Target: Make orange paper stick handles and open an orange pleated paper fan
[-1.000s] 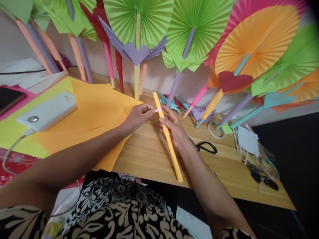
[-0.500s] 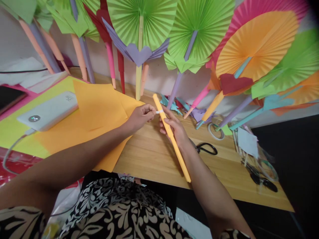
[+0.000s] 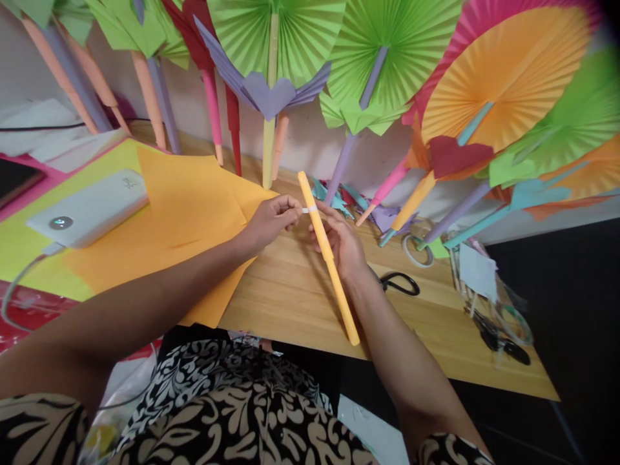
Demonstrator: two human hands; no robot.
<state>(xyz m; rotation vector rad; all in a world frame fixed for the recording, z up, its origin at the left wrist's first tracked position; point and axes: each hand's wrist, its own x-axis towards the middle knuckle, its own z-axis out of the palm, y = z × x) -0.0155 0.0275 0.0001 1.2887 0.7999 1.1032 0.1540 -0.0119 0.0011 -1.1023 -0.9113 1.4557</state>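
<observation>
An orange paper tube [image 3: 330, 258] slants in front of the person, its far end leaning left and its near end just short of the surface's near edge in this view. One strip of white tape [image 3: 312, 209] crosses it near the far end. The left hand [image 3: 268, 223] has a narrow grip, pinching the tape's loose end; the right hand [image 3: 347, 248] has its grip curled behind the tube, holding it. Bare wooden surface [image 3: 285, 284] lies between the tube and the orange paper [image 3: 194, 200] at left, with more right of the right forearm, toward the near edge. One power bank [image 3: 92, 206] lies left, on the paper. One black handle [image 3: 385, 283], partly hidden, shows beside the right wrist; farther right lies one tape roll [image 3: 423, 264]. Along the far side, two green fans [image 3: 310, 39] stand at the middle and one orange fan [image 3: 537, 71] at right.
</observation>
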